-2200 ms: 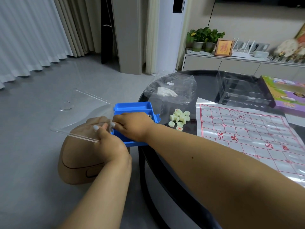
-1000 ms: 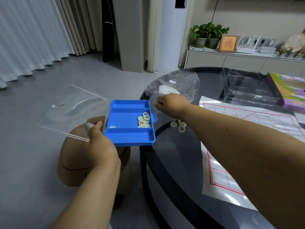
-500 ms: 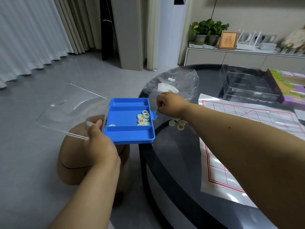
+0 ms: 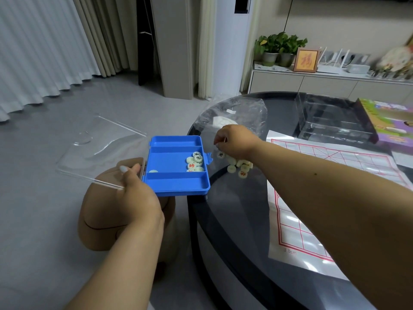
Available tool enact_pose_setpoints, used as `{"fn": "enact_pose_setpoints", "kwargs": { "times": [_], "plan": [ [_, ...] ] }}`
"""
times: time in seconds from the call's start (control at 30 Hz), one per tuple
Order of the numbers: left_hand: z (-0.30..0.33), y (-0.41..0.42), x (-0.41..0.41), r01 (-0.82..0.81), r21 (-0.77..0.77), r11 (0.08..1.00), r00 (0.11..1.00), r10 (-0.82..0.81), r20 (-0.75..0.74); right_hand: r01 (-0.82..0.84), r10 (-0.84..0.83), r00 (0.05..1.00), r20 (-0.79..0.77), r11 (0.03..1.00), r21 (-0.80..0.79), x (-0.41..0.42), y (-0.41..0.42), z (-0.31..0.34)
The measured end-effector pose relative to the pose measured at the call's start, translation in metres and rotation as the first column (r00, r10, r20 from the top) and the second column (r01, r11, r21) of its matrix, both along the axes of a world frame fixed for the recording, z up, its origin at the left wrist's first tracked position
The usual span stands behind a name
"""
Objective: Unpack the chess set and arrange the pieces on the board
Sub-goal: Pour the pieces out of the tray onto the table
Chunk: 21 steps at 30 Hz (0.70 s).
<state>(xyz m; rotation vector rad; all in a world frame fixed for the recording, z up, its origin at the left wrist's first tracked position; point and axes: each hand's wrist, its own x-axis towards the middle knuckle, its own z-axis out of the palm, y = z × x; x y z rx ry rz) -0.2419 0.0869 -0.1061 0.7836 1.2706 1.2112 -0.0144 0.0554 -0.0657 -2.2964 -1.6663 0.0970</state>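
My right hand has come off the blue case and now sits over the loose pile of pieces on the dark glass surface, fingers curled downward. One piece with a black character shows just under the fingertips; whether it is pinched or only touched, I cannot tell. A second ago the hand was in about the same place, so it is dropping pieces out, not fetching more yet.

Left hand grips the case at its hinge edge, thumb on the clear lid, which hangs open to the left over the floor. Case juts off the near-left edge of the surface.

Change: two seconds back my right hand covered the case. Now it's exposed, with a small cluster of pieces at the right end of the middle compartment and one stray at the left end. The outer two compartments look bare.

Board sheet lies flat to the right, no pieces on it that I can see. Crumpled plastic bag is just beyond the hand.

Judgement: unpacking is mostly done, arranging not started. Next, empty the last few, then sort red from black.
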Motion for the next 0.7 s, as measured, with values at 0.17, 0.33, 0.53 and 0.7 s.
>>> {"fn": "enact_pose_setpoints", "kwargs": {
  "times": [0.17, 0.33, 0.53, 0.7],
  "plan": [
    [-0.004, 0.004, 0.002, 0.001, -0.007, 1.000, 1.000, -0.001, 0.007, -0.006, 0.004, 1.000, 0.010, 0.985, 0.173, -0.023, -0.001, 0.009],
    [-0.003, 0.000, 0.002, -0.012, 0.010, 1.000, 1.000, 0.012, 0.000, -0.190, 0.190, 0.977, 0.100, 0.982, -0.015, -0.059, 0.005, 0.008],
    [0.000, 0.000, 0.002, -0.033, 0.014, 0.999, 0.999, 0.033, 0.018, -0.166, 0.315, 0.825, 0.469, 0.929, -0.331, -0.079, 0.006, 0.011],
    [-0.002, 0.001, 0.004, -0.061, 0.002, 0.998, 0.998, 0.061, 0.025, -0.208, 0.257, 0.959, 0.116, 0.923, -0.324, -0.094, 0.005, 0.026]
  ]
}}
